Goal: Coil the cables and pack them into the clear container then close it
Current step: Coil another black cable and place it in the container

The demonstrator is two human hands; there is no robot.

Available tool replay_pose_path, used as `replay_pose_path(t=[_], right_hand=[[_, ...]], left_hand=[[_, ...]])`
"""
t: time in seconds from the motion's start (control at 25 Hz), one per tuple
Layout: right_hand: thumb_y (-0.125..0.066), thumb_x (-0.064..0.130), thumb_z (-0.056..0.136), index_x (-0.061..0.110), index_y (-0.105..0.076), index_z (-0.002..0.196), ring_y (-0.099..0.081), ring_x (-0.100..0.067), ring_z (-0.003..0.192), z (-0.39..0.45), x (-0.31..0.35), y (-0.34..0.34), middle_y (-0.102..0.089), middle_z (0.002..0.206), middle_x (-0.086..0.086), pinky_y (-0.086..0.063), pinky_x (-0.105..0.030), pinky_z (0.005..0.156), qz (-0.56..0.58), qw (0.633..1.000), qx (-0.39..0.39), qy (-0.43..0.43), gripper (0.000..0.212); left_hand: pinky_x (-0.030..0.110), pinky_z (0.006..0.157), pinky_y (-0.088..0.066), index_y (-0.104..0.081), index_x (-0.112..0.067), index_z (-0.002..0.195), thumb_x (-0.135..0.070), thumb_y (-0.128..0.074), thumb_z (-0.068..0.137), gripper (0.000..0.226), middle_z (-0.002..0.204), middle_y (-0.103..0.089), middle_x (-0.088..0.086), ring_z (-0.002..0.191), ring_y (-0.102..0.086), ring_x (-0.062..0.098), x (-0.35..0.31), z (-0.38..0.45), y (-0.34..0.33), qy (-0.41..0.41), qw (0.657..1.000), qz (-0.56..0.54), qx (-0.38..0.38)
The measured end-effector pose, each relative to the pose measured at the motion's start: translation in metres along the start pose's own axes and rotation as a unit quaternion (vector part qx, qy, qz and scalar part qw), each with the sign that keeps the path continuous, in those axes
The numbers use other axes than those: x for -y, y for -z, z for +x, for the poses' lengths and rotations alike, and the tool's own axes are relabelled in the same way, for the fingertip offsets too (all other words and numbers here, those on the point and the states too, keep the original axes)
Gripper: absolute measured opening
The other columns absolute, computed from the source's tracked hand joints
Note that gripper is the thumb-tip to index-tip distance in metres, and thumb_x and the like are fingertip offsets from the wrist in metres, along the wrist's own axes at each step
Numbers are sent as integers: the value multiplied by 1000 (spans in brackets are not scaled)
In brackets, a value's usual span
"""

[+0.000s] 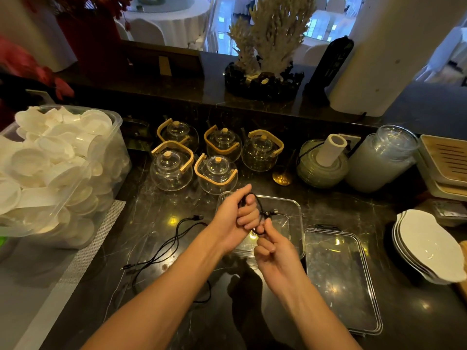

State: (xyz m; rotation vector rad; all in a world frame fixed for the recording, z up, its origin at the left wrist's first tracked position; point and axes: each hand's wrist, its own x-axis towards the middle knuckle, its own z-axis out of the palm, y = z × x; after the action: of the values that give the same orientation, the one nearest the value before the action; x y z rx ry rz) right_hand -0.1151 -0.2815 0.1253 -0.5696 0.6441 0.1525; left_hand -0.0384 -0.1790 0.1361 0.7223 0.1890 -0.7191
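Both hands meet over the open clear container (pixel 293 210). Left hand (pixel 233 218) has its fingers curled round a small black coiled cable (pixel 260 213), whose loops pass over those fingers; right hand (pixel 274 246) pinches the lower bend of the same coil between thumb and forefinger, the other fingers tucked in. Plug ends stick out to the right of the left hand's fingers.

Judged from how things lie, the task is at an early-to-middle stage: one cable is nearly wound but not yet set down, and the container looks to hold nothing, though the hands hide part of it. A second, loose cable (pixel 174 238) lies uncoiled on the desk (pixel 404 223), left of the arms, trailing in slack curves toward the near edge. It remains to be coiled and packed, and the box is yet to be closed.

At the far left stands a big translucent tub (pixel 111 152) heaped with white plastic lids or dishes. Behind the hands stands a group of round glass teapots (pixel 214 173) with pale wooden handles and cork-topped lids. The desk is dark polished stone, veined and reflective. The container is a rectangular, round-cornered, thin-walled plastic box; its matching clear lid (pixel 341 279) lies flat just to its right, dark clips at the far edge. Further right are stacked white plates (pixel 427 246).
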Motion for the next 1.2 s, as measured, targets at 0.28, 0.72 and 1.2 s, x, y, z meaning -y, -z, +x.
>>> replay_pose_path(t=[0.28, 0.72, 1.2], right_hand=[[-49, 17, 107, 4, -59, 106, -44, -4, 40, 7, 8, 7, -48, 74, -4, -43, -13, 35, -13, 996, -15, -86, 17], [-48, 27, 108, 4, -66, 122, -54, -9, 60, -1, 0, 7, -69, 100, -7, -48, -22, 51, -167, 983, 40, 72, 32], [-65, 10, 89, 1, -70, 102, -42, -3, 39, 5, 16, 7, -64, 75, -6, -42, -12, 37, -89, 991, 81, -60, 16]], left_hand=[[23, 43, -15, -44, -16, 61, -36, -47, 102, 46, 41, -26, -8, 36, -21, 7, 5, -5, 7, 7, 991, 101, 89], [34, 69, -48, -53, -13, 75, -45, -45, 105, 44, 51, -44, -4, 57, -54, 19, 7, -1, 8, -119, 899, 393, -150], [30, 61, -39, -49, -22, 62, -46, -45, 104, 49, 48, -49, -13, 50, -47, 5, 17, -2, 2, -148, 872, 429, -184]])
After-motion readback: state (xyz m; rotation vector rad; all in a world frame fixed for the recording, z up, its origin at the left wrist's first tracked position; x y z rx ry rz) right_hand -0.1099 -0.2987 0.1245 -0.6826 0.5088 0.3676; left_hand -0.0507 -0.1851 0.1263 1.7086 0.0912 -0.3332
